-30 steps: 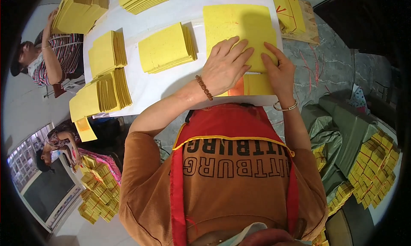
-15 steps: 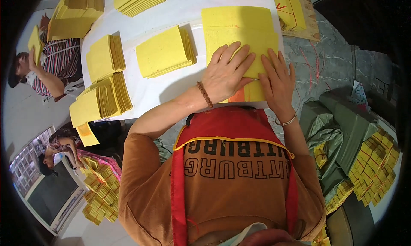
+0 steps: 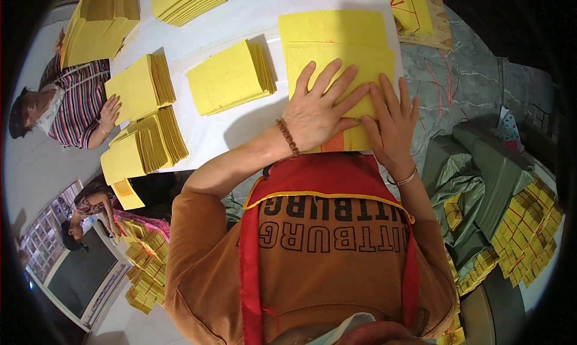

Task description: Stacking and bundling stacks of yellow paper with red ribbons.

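Yellow paper sheets [image 3: 333, 27] lie at the table's near right edge, the upper one set lower than the one beneath. An orange patch shows at the near edge, partly under my fingers. My left hand [image 3: 321, 107] rests flat on the top sheet with its fingers spread. Beside it, my right hand [image 3: 393, 122] lies along the sheet's right edge, fingers stretched out and slightly apart. My two hands almost meet near the right edge. To the left sits a small stack of folded yellow paper [image 3: 225, 77], apart from my hands.
More folded yellow stacks [image 3: 135, 89] line the white table's [image 3: 180, 53] left side. A co-worker in a striped shirt [image 3: 75, 107] reaches to one. Another person [image 3: 90, 210] bends over yellow bundles at lower left. Green wrapped bundles [image 3: 475, 177] stand at right, near tied yellow packets [image 3: 526, 234].
My left hand's fingers have spread wider on the sheet, and my right hand has shifted slightly. The striped-shirt co-worker's hand has come down to the stack on the left.
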### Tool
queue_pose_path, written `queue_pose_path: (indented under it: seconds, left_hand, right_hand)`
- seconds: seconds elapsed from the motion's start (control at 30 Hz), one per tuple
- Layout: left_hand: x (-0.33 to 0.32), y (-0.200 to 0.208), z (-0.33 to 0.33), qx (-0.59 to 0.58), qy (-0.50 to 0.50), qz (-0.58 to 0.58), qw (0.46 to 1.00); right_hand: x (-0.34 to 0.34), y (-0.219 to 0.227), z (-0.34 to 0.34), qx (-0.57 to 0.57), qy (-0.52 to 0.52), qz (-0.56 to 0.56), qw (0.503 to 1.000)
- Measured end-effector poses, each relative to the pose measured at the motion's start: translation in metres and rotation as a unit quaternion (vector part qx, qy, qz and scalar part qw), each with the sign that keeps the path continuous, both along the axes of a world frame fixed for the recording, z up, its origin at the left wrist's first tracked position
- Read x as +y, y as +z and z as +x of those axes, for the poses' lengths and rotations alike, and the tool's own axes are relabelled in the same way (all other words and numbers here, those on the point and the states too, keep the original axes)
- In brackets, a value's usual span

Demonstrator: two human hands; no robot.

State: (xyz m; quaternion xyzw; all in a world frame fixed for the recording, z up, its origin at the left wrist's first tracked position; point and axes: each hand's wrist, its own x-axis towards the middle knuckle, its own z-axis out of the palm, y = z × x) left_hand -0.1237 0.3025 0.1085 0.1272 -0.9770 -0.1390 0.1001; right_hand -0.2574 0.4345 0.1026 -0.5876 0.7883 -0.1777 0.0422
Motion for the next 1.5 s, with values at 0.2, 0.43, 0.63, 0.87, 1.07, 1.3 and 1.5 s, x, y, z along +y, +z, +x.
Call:
queue_pose_path:
  seconds: [0.2,0.43,0.63,0.87,1.07,1.3,1.5]
  left_hand:
    - [-0.006,0.004,0.002,-0.019,-0.02,0.086,0.996]
    - [-0.013,0.004,0.011,0.073,-0.061,0.083,0.992]
    - [-0.005,0.004,0.008,0.035,-0.077,-0.039,0.996]
    - [0.001,0.0,0.002,0.035,0.01,-0.15,0.988]
    - [-0.056,0.024,0.094,0.21,0.127,-0.201,0.948]
    - [-0.089,-0.062,0.153,0.055,0.181,-0.198,0.962]
    - [-0.087,-0.079,0.155,-0.019,0.188,-0.113,0.975]
  right_hand:
    - [0.019,0.002,0.014,0.016,0.071,0.031,0.997]
    - [0.019,0.005,0.008,-0.02,0.088,0.025,0.996]
    - [0.023,-0.004,-0.01,-0.211,0.129,-0.053,0.968]
    - [0.021,0.002,-0.006,-0.395,-0.023,-0.199,0.896]
    - [0.027,0.001,-0.011,-0.368,-0.053,-0.252,0.894]
    - [0.021,0.0,-0.001,-0.364,-0.017,-0.179,0.914]
    - [0.02,-0.003,0.0,-0.312,-0.013,-0.174,0.934]
